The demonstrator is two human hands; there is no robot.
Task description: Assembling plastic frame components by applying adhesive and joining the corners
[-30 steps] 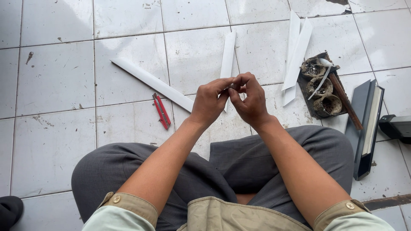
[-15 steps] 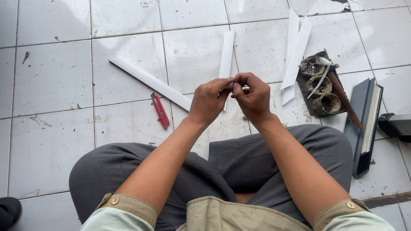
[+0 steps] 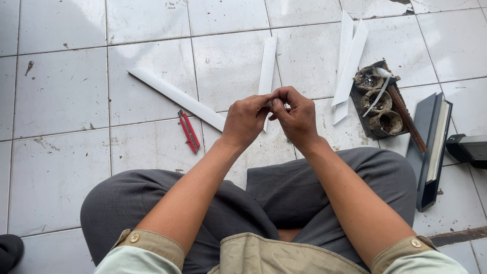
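The person sits cross-legged on the tiled floor (image 3: 61, 96), both hands raised together above the knees. The left hand (image 3: 247, 121) and right hand (image 3: 294, 114) meet fingertip to fingertip, pinching a small pale piece (image 3: 270, 103), mostly hidden. A red utility knife (image 3: 188, 131) lies left; white strips (image 3: 178, 98) lie beyond, a grimy tray (image 3: 378, 99) right.

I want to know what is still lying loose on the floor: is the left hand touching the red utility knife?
Apart. In the head view the left hand is raised against the right hand, and bare tile shows between it and the red utility knife on the floor.
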